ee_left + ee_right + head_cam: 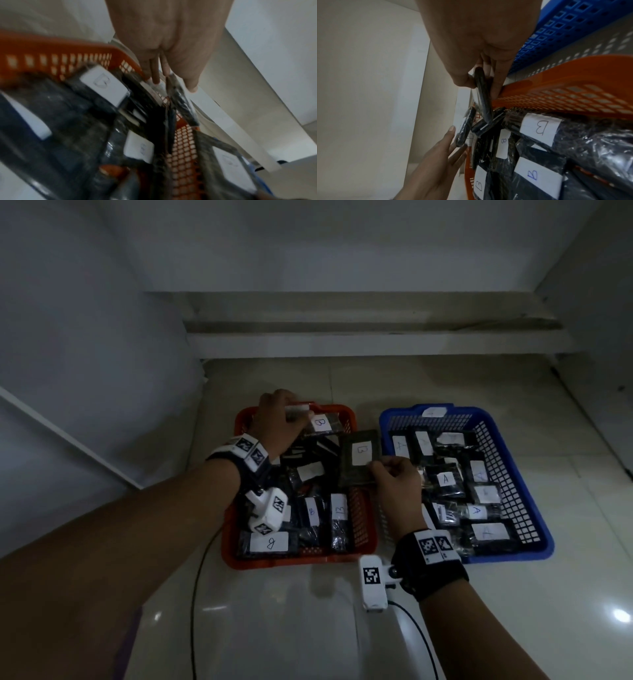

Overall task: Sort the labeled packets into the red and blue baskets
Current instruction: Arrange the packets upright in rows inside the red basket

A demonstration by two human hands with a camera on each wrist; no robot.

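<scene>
Head view, centre frame: the right hand [394, 481] pinches the lower edge of a B packet [359, 462] standing upright over the red basket [363, 529], nearer its right wall, while the left hand [277, 419] grips another packet [296, 410] at the far rim.

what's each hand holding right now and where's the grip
Right hand pinches a B-labeled packet by its near corner. Left hand holds another packet by its end.

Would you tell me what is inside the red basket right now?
The red basket holds a pile of black packets with white labels marked B, overlapping one another. The left hand covers its far corner, and whatever lies beneath the top layer cannot be seen.
</scene>
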